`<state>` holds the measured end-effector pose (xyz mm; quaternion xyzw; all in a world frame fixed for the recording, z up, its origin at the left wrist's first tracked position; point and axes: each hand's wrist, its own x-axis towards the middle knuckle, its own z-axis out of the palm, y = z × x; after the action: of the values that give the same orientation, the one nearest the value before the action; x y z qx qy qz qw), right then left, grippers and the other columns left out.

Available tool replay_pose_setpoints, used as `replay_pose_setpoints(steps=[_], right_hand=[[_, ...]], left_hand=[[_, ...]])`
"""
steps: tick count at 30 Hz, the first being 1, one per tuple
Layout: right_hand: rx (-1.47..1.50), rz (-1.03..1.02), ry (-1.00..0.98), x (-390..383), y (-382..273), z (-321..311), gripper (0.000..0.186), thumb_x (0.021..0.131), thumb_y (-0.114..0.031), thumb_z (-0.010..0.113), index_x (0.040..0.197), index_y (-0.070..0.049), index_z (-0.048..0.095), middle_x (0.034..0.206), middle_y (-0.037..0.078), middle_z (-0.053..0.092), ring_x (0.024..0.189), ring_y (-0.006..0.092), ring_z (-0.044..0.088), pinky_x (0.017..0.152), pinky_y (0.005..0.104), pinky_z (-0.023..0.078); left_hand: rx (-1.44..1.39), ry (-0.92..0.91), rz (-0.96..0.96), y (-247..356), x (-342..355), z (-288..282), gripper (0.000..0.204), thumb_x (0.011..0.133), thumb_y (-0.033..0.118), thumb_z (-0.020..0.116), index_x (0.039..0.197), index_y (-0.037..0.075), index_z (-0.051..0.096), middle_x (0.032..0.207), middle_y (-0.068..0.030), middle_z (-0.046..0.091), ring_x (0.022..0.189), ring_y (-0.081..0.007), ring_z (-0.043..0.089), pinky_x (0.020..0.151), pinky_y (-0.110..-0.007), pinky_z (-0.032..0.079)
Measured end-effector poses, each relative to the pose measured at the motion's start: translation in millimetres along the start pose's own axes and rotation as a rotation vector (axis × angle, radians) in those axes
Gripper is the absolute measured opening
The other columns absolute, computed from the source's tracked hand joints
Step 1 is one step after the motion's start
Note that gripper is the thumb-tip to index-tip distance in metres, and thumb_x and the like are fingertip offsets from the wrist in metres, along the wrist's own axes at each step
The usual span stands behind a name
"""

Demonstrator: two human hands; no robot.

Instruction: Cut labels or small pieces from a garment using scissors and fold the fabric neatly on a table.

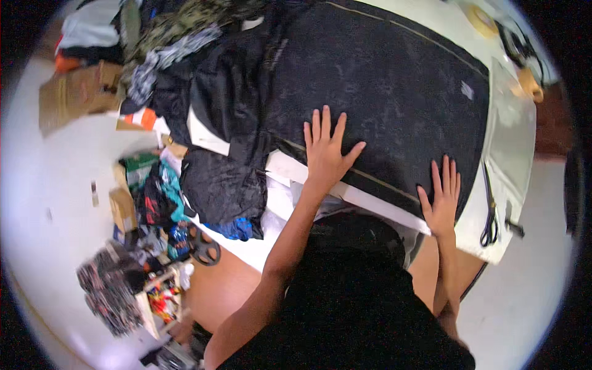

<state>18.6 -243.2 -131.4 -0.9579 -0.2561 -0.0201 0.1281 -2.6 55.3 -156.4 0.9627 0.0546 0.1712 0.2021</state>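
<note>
A large piece of black fabric [382,86] lies spread over the white table [512,142]. Light lines run along its far and near edges, and a small pale mark shows near its right side. My left hand [327,148] rests flat on the fabric close to the near edge, fingers spread. Farther right, my right hand [442,197] lies on the fabric's near right corner with its fingers stretched out. Neither hand holds anything. To the right of my right hand, black-handled scissors [489,213] lie on the table.
Crumpled dark garments [228,92] are heaped left of the fabric. Rolls of tape [481,21] sit at the far right, beside black cords or straps. A cardboard box [80,92] stands at far left. Piled clothes [154,191] and a black wheel-like object [205,245] lie lower left.
</note>
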Motion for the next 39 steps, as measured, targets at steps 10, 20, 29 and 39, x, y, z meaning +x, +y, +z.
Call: replay_pose_setpoints(steps=[10, 20, 29, 39], right_hand=[[-0.090, -0.068, -0.055, -6, 13, 5, 0.059, 0.097, -0.033, 0.047, 0.147, -0.005, 0.036, 0.156, 0.019, 0.025, 0.145, 0.0390, 0.019, 0.117, 0.0526, 0.012], [-0.051, -0.047, -0.095, -8, 17, 1, 0.061, 0.095, -0.035, 0.050, 0.147, -0.005, 0.036, 0.157, 0.020, 0.022, 0.145, 0.0396, 0.018, 0.117, 0.0545, 0.010], [0.320, -0.133, 0.290, 98, -101, 33, 0.041, 0.081, -0.016, 0.073, 0.118, -0.004, 0.061, 0.134, 0.016, 0.053, 0.129, 0.0380, 0.043, 0.109, 0.0528, 0.029], [0.124, -0.321, 0.171, 218, -136, 104, 0.066, 0.091, -0.048, 0.059, 0.138, -0.004, 0.048, 0.148, 0.022, 0.037, 0.139, 0.0396, 0.031, 0.113, 0.0574, 0.020]], left_hand=[[0.189, 0.329, -0.401, -98, 2, -45, 0.060, 0.085, 0.041, 0.067, 0.129, 0.002, 0.055, 0.137, -0.0280, 0.046, 0.114, -0.0438, 0.051, 0.090, -0.049, 0.044], [0.302, 0.539, -0.607, -197, 21, -101, 0.041, 0.090, 0.041, 0.061, 0.108, 0.005, 0.063, 0.104, -0.0180, 0.063, 0.092, -0.0367, 0.062, 0.081, -0.052, 0.045], [0.275, -0.045, -0.646, -345, 71, -144, 0.059, 0.071, 0.034, 0.079, 0.124, 0.012, 0.062, 0.105, -0.0222, 0.068, 0.103, -0.0387, 0.064, 0.088, -0.046, 0.052], [0.481, 0.081, -0.439, -300, 150, -218, 0.025, 0.075, 0.009, 0.062, 0.099, 0.011, 0.060, 0.086, -0.0192, 0.068, 0.087, -0.0415, 0.066, 0.076, -0.050, 0.052]])
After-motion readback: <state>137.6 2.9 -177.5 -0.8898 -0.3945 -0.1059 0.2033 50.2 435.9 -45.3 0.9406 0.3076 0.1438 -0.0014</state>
